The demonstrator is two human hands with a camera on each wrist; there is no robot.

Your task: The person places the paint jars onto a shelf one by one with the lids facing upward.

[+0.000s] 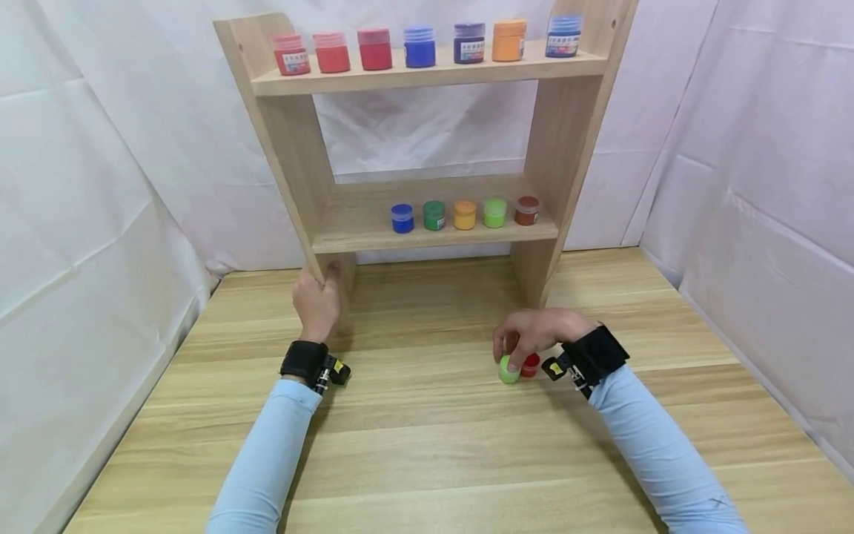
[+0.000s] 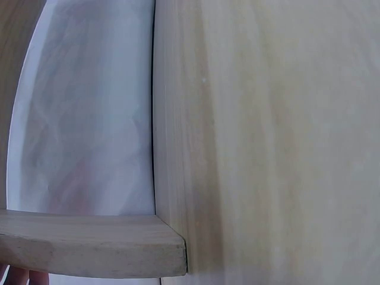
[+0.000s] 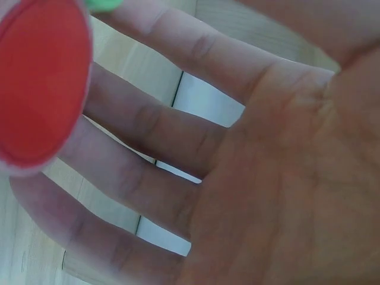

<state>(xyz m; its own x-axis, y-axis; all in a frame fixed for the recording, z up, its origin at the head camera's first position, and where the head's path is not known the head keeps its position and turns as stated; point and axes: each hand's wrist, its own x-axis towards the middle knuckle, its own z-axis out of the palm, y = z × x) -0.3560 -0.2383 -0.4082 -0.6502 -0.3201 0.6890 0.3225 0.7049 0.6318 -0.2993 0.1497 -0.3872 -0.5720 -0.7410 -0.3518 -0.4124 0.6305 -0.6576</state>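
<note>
The left hand (image 1: 316, 300) grips the lower left side panel of a wooden shelf (image 1: 434, 241); in the left wrist view only some fingertips (image 2: 37, 277) show past a wooden edge. On the table by the shelf's right foot, the right hand (image 1: 537, 334) pinches a small light green paint jar (image 1: 509, 370) with thumb and fingers. A red paint jar (image 1: 530, 364) sits just right of the green one, under the hand. In the right wrist view its round red face (image 3: 41, 83) looms near the fingers, with a bit of green (image 3: 104, 5) at a fingertip.
Paint jars in red, blue and orange, among them an orange jar (image 1: 509, 41), line the upper shelf board. Several more stand on the lower board, including a dark green jar (image 1: 434, 215). White cloth (image 1: 100, 148) hangs behind and beside the wood-grain table (image 1: 414, 452).
</note>
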